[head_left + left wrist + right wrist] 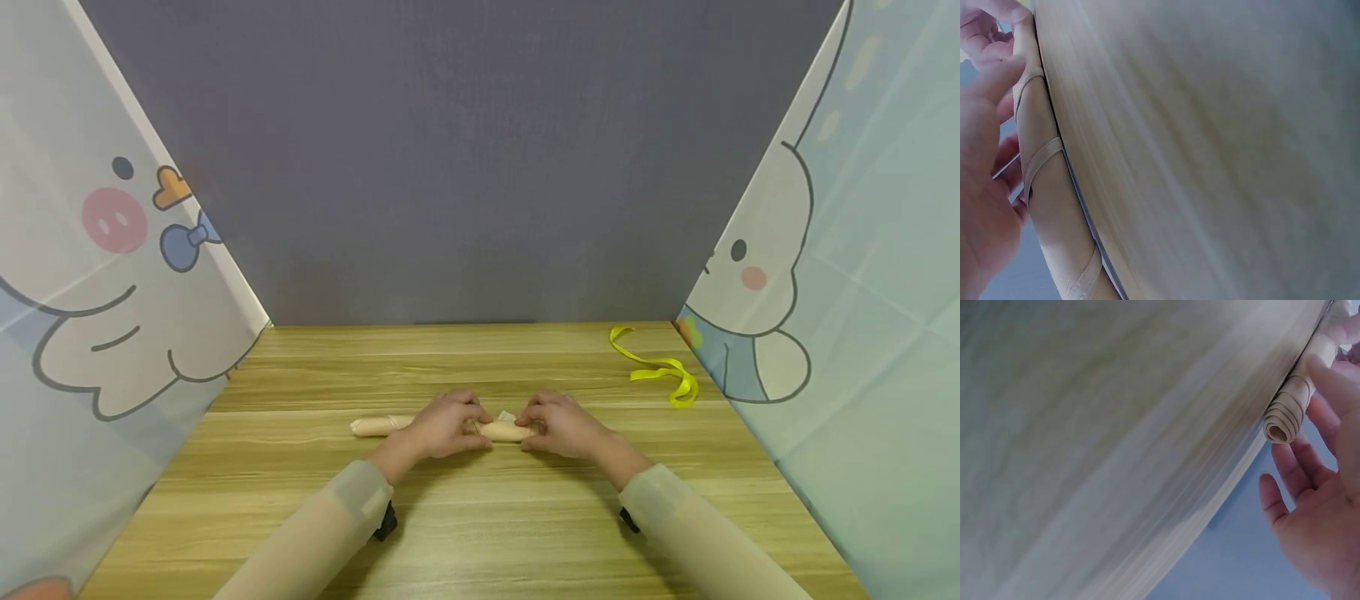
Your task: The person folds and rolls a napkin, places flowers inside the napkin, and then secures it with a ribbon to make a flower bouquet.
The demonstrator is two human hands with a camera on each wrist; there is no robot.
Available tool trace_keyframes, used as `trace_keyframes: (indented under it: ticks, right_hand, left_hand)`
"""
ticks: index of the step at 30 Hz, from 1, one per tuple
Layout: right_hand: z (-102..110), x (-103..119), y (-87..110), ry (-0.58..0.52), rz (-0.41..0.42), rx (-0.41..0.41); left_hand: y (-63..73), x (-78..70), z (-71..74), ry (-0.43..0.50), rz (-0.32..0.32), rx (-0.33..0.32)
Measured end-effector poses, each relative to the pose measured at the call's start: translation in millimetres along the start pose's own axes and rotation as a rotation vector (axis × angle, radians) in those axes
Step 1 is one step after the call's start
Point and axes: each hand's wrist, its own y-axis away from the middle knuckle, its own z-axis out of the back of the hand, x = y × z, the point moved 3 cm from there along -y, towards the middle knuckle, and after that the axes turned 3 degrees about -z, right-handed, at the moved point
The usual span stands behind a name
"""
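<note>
A slim beige roll (506, 432) of sheet-like material lies crosswise on the wooden table. My left hand (446, 425) grips it near its middle, thumb on the near side and fingers over the far side. Close to the right end, my right hand (564, 427) pinches it in the same way. Between the hands a small pale flap (507, 416) sticks up behind the roll. Slanting overlapped edges run along the roll (1054, 231) in the left wrist view. Its end (1282, 428) shows wound layers round a hollow centre in the right wrist view.
A yellow ribbon (652, 374) lies loosely curled at the back right of the wooden table (495, 525). A dark grey panel (472, 167) stands behind the table, with cartoon-printed cloths (97, 350) along both sides.
</note>
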Motion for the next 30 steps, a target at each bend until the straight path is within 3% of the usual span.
trace_keyframes:
  ticks: [9,17,30]
  right_hand:
    - [-0.6,-1.0,-0.8,-0.027,0.069,-0.011]
    - [0.7,0.3,-0.5,-0.029,0.047,0.02]
    - [1.8,-0.2,-0.1,-0.065,0.111,-0.013]
  left_hand:
    - [-0.3,-1.7,0.2,0.017,-0.001,-0.001]
    - [1.7,-3.1,1.0,0.079,0.028,0.038]
    - [-0.2,-3.9,-0.8,0.046,0.043,0.022]
